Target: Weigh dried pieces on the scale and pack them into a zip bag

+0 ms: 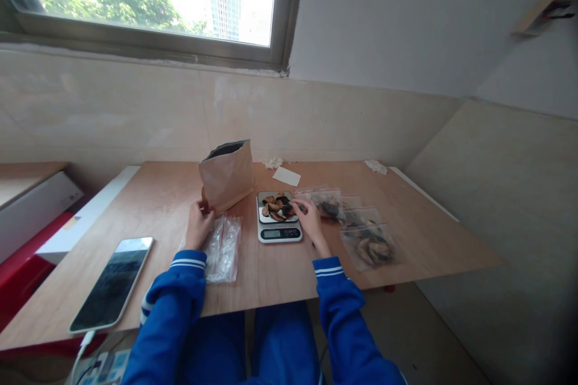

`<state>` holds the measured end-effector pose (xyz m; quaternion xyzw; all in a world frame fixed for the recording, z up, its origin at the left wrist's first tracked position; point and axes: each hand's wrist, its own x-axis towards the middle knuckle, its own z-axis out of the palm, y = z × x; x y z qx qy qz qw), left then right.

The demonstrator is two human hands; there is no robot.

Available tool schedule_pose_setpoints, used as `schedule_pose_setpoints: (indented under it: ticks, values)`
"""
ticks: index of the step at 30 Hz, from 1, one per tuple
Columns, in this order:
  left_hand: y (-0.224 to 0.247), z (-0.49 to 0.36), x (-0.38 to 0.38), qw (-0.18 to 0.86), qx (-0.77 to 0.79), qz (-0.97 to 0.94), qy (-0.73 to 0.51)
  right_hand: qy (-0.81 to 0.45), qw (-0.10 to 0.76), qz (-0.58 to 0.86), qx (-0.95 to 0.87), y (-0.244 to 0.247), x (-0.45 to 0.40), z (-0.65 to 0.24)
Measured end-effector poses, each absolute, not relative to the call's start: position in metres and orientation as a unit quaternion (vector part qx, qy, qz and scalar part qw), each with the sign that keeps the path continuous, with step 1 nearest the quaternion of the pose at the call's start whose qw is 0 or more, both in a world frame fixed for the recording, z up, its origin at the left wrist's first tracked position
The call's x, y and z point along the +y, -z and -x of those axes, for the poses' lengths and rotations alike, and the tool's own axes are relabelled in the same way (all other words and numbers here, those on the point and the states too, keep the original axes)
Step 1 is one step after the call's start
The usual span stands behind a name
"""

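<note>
Looks partway through weighing and bagging. Done, apparently: several clear plastic zip bags filled with dark dried slices [374, 248], at right on the brown wooden worktop [271, 280]. In progress: loose brown-black dried slices [274, 207], heaped on the white-and-silver digital scale [280, 239]. At their edge, right hand [309, 222], fingers bent inward; cannot tell the grip's width or contents. Seemingly left: bagging this heap; flat clear zip bags [224, 252], apparently unfilled. Left hand [198, 225] curled at the lower corner of the upright tan paper pouch [228, 180], hold uncertain.
</note>
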<state>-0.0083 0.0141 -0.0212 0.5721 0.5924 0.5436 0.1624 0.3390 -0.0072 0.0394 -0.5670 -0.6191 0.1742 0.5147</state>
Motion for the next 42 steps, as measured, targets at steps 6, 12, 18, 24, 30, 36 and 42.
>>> schedule_pose_setpoints:
  ticks: [6, 12, 18, 24, 30, 36, 42]
  values:
    - [0.018, 0.008, 0.012, 0.141, 0.586, -0.563, -0.565, -0.161, 0.589, 0.564, -0.556, -0.028, -0.042, -0.349]
    - [0.001, 0.005, 0.001, 0.060, 0.596, -0.529, -0.601, -0.188, 0.615, 0.606, -0.468, -0.001, -0.074, -0.365]
    - [-0.022, 0.000, -0.014, 0.023, 0.594, -0.488, -0.639, -0.200, 0.607, 0.597, -0.484, 0.002, -0.083, -0.369]
    - [-0.052, -0.012, -0.043, -0.044, 0.594, -0.513, -0.618, -0.215, 0.583, 0.581, -0.526, 0.002, -0.087, -0.368]
    - [-0.042, -0.019, -0.069, 0.177, 0.620, -0.655, -0.394, -0.226, 0.575, 0.574, -0.538, 0.005, -0.089, -0.370]
    - [-0.025, -0.024, -0.088, 0.243, 0.698, -0.637, -0.221, -0.220, 0.558, 0.568, -0.563, 0.011, -0.088, -0.372]
    - [-0.031, -0.028, -0.087, 0.224, 0.711, -0.645, -0.170, -0.207, 0.556, 0.565, -0.574, 0.008, -0.089, -0.370]
